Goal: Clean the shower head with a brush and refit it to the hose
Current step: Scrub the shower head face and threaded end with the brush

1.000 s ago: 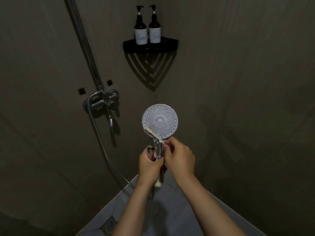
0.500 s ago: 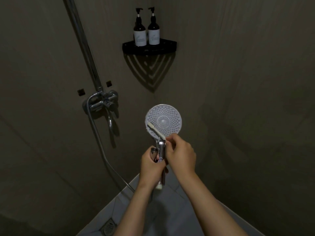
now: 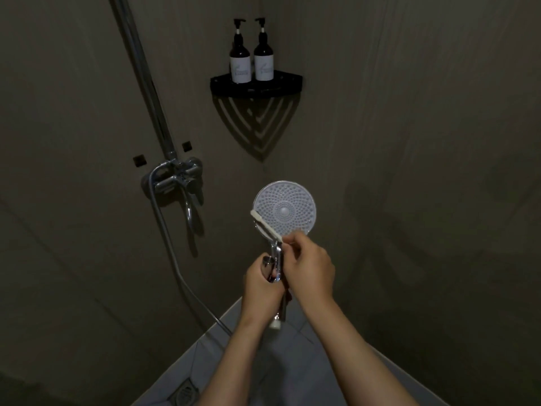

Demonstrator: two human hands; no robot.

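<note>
While left hand [image 3: 262, 285] grips shower head [image 3: 288, 210] by handle, right hand [image 3: 310, 268] pinches brush [image 3: 265, 225] across face.

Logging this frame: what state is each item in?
shower head, off the hose, face toward the camera, handle gripped by left hand
brush, pinched in right hand, tip on the face's left edge
hose, attached at mixer tap, far end hidden
left pump bottle, upright on corner shelf
right pump bottle, upright beside it
</note>
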